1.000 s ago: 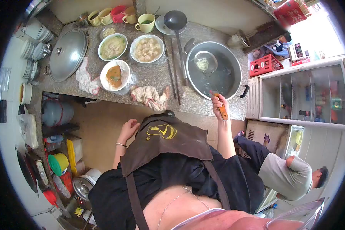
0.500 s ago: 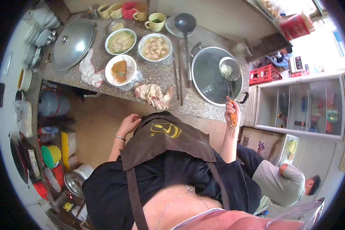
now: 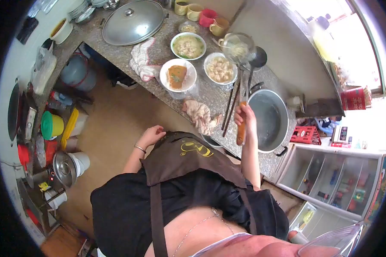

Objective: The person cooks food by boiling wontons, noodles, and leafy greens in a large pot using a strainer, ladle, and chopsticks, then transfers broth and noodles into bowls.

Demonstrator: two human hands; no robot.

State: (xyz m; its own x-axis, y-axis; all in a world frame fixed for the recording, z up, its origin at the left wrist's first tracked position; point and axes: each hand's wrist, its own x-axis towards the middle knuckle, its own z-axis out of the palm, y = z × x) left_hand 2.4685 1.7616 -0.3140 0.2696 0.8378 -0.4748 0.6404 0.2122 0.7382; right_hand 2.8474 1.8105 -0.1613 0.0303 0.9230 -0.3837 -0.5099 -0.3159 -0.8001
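Observation:
My right hand [image 3: 246, 116] grips the orange wooden handle of a wire strainer [image 3: 238, 48]. Some pale food lies in the strainer's basket, which hovers over the back of the counter by the mugs. My left hand [image 3: 152, 135] hangs in front of the apron with fingers loosely apart, holding nothing. A wide pot of water [image 3: 268, 122] stands right of my right hand. Below the strainer sits a bowl of dumplings [image 3: 220, 69]; left of it are a bowl of soup [image 3: 188, 46] and a white bowl with orange-brown sauce [image 3: 178, 76].
A black ladle [image 3: 257, 57] and dark chopsticks [image 3: 230, 107] lie beside the pot. Crumpled cloths [image 3: 200, 116] rest along the counter edge. A large metal lid [image 3: 134, 22] and several mugs [image 3: 208, 18] stand at the back. A glass-fronted cabinet [image 3: 330, 180] is at right.
The strainer has moved left from over the pot to above the counter, near the mugs and dumpling bowl. My view has turned, and the person at right is mostly out of sight.

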